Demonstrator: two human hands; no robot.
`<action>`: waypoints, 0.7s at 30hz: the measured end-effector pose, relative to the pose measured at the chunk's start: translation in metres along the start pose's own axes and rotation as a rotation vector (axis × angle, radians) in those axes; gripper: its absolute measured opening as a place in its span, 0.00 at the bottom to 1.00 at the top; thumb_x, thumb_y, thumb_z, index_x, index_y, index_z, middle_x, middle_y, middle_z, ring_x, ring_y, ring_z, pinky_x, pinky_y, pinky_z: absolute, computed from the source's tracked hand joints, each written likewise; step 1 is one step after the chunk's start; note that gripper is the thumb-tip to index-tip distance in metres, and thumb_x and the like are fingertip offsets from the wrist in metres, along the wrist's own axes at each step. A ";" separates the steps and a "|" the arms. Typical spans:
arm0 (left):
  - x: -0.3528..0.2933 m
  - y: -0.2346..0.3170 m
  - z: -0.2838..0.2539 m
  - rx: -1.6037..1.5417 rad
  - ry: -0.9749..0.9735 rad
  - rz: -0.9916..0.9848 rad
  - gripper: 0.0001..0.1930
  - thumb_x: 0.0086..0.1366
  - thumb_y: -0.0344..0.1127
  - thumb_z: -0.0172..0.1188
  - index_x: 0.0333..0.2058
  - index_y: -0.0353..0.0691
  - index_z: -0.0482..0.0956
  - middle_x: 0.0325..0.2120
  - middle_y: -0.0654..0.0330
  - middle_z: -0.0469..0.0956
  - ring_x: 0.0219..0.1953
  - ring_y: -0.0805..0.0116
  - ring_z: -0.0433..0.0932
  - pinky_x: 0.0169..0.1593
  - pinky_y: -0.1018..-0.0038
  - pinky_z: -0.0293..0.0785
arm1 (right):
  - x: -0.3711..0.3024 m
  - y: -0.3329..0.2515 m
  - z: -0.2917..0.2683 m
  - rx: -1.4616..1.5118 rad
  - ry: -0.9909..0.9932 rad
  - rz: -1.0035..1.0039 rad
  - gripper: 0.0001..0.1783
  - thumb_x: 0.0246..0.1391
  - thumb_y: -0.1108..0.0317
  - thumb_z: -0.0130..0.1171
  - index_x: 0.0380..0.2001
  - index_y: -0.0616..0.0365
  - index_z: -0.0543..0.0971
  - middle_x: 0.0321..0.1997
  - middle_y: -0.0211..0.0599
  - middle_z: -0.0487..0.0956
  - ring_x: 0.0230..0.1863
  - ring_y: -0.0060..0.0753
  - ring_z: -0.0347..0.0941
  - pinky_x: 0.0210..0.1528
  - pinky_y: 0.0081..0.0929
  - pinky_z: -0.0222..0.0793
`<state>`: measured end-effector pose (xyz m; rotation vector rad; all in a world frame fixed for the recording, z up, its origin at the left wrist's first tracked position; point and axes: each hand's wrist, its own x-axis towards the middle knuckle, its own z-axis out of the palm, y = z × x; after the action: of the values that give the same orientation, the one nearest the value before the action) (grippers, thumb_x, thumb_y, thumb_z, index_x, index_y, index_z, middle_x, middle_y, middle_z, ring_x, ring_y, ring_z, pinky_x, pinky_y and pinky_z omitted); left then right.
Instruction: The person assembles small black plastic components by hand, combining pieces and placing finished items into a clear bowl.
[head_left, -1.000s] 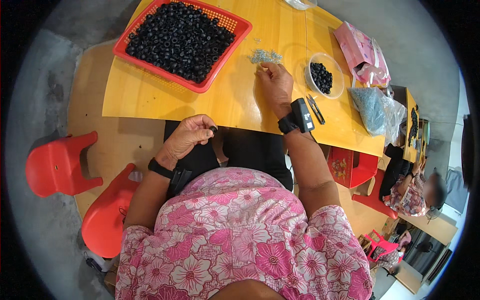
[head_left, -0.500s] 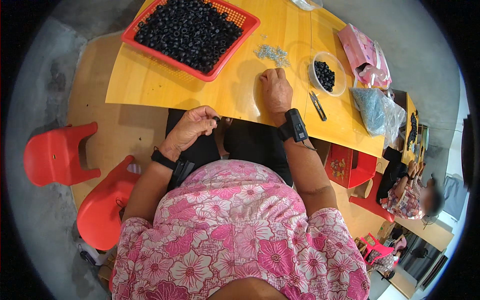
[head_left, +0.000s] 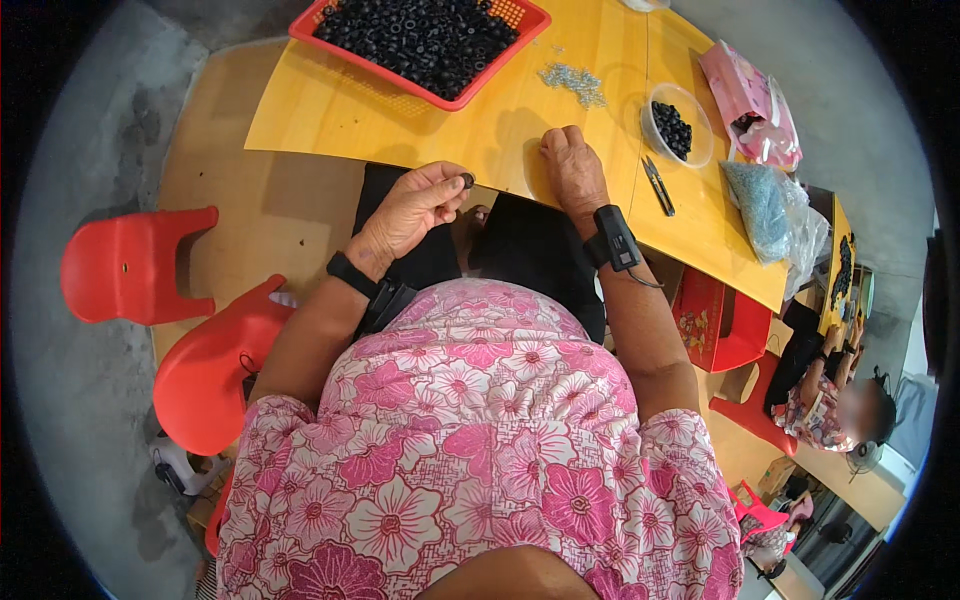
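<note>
A pink bag lies at the right end of the yellow worktop, with a bluish clear bag just below it. The left hand is curled shut, pinching a small black ring at its fingertips, just off the worktop's near edge; its facing is too small to tell. The right hand rests flat on the worktop, holding nothing.

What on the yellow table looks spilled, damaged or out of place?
Nothing stands out. The small silver metal parts lie loose in a pile on the yellow wooden table, not scattered. The black rings stay inside the red plastic basket and the clear round bowl.
</note>
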<state>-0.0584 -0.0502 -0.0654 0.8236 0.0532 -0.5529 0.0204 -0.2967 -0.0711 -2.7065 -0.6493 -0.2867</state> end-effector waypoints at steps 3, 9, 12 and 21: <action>-0.002 0.000 0.002 -0.009 0.012 -0.002 0.07 0.64 0.35 0.55 0.39 0.42 0.75 0.28 0.68 0.73 0.27 0.81 0.66 0.31 0.83 0.62 | -0.003 0.001 0.004 0.014 0.005 0.015 0.04 0.53 0.69 0.52 0.31 0.56 0.70 0.33 0.47 0.71 0.32 0.55 0.71 0.34 0.44 0.69; -0.001 0.001 0.009 -0.010 -0.008 0.023 0.07 0.64 0.35 0.56 0.38 0.42 0.75 0.28 0.68 0.73 0.27 0.81 0.66 0.31 0.83 0.62 | 0.001 -0.005 -0.001 0.083 0.005 0.050 0.04 0.52 0.69 0.53 0.29 0.56 0.70 0.32 0.46 0.72 0.34 0.54 0.71 0.34 0.43 0.69; 0.000 0.003 0.016 -0.025 0.027 0.036 0.07 0.63 0.35 0.57 0.36 0.40 0.75 0.26 0.69 0.72 0.26 0.82 0.66 0.31 0.85 0.61 | 0.001 -0.008 -0.006 0.125 0.025 0.010 0.04 0.52 0.71 0.53 0.32 0.56 0.71 0.29 0.44 0.71 0.31 0.47 0.72 0.33 0.37 0.69; 0.000 0.002 0.013 0.002 0.039 0.059 0.07 0.64 0.36 0.56 0.38 0.41 0.76 0.28 0.68 0.73 0.27 0.81 0.67 0.33 0.83 0.63 | -0.012 -0.071 -0.047 1.448 -0.272 0.301 0.13 0.53 0.76 0.54 0.43 0.59 0.68 0.27 0.25 0.69 0.26 0.15 0.62 0.30 0.15 0.60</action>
<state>-0.0595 -0.0583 -0.0548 0.8353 0.0638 -0.4817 -0.0286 -0.2591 -0.0112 -1.3779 -0.2731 0.4780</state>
